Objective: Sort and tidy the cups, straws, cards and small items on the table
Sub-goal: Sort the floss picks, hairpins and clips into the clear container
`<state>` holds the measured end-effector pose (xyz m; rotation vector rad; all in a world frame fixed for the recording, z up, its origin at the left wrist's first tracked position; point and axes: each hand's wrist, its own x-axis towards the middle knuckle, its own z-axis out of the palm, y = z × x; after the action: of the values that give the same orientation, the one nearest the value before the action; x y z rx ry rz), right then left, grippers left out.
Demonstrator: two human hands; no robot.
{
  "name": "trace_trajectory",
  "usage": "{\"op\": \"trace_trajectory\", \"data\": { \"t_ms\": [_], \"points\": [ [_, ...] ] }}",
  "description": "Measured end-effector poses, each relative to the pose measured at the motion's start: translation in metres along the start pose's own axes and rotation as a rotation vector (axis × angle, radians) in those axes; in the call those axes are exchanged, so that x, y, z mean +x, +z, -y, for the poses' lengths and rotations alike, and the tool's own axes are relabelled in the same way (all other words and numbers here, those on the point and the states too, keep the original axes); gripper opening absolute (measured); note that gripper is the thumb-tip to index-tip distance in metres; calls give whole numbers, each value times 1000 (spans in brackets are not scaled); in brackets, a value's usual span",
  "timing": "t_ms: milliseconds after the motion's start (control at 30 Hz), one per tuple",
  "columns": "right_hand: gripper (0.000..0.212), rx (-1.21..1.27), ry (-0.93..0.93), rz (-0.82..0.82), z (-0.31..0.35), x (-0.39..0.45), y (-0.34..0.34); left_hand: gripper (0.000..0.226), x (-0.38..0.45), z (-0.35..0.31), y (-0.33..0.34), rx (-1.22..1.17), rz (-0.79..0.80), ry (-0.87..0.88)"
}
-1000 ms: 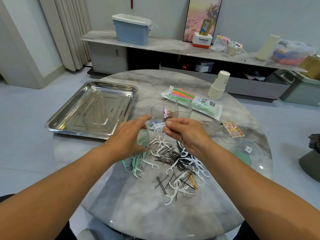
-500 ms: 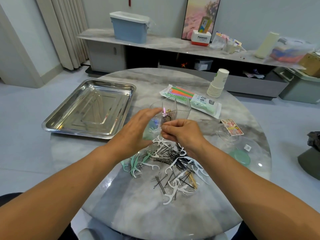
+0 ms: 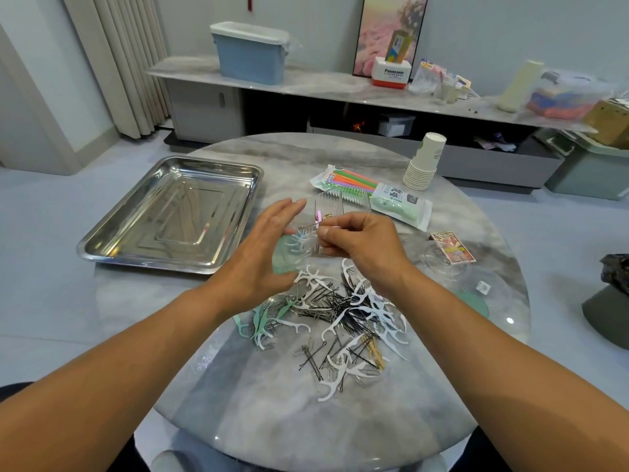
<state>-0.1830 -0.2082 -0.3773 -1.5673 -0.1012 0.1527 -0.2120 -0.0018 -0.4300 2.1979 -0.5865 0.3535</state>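
A mixed pile of white and green floss picks, black hairpins and paper clips (image 3: 340, 318) lies on the round marble table (image 3: 306, 420). Just beyond the pile, my left hand (image 3: 265, 253) is cupped round a tilted clear plastic cup (image 3: 301, 245) that has white floss picks in it. My right hand (image 3: 360, 247) pinches a thin dark hairpin (image 3: 311, 226) at the cup's mouth. Behind both hands stands a clear ribbed container (image 3: 354, 204) with a few small items inside. A packet of coloured straws (image 3: 371, 194), a stack of paper cups (image 3: 423, 161) and a pack of cards (image 3: 451, 250) lie farther back on the right.
An empty steel tray (image 3: 170, 216) sits at the table's left. Clear lids (image 3: 437, 264) and a green lid (image 3: 474, 301) lie at the right edge. A low sideboard (image 3: 323, 90) with a blue bin and boxes runs along the wall behind.
Both hands have risen from the pile towards the ribbed container. My left hand has lifted the clear cup and my right hand has brought its pinched hairpin to the cup's mouth.
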Motion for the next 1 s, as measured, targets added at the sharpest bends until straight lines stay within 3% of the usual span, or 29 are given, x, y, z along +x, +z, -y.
{"op": "trace_trajectory", "data": {
  "t_ms": [167,267,400,467,600,700,833,1000],
  "points": [
    [13,-146,-88,84,-12,-8,14,112,5,-13,5,-47,-39,46],
    [17,-180,-154,37,-13,-6,20,107,4,-12,4,-90,-80,-4],
    [14,-315,47,-56,-2,3,-2,97,3,1,-7,-150,-182,-182],
    [14,-573,226,74,-2,5,-20,90,2,8,-9,-155,-191,-264],
    [58,-1262,370,324,-11,6,-45,82,-5,22,-4,-171,-113,-375],
    [89,-1276,333,407,-20,7,-53,80,-8,28,0,-193,-75,-422],
    [109,-1320,373,577,-28,6,-59,84,-4,29,-5,-165,-23,-477],
    [110,-1354,400,622,-26,1,-67,95,-5,29,-12,-35,83,-512]
  ]
}}
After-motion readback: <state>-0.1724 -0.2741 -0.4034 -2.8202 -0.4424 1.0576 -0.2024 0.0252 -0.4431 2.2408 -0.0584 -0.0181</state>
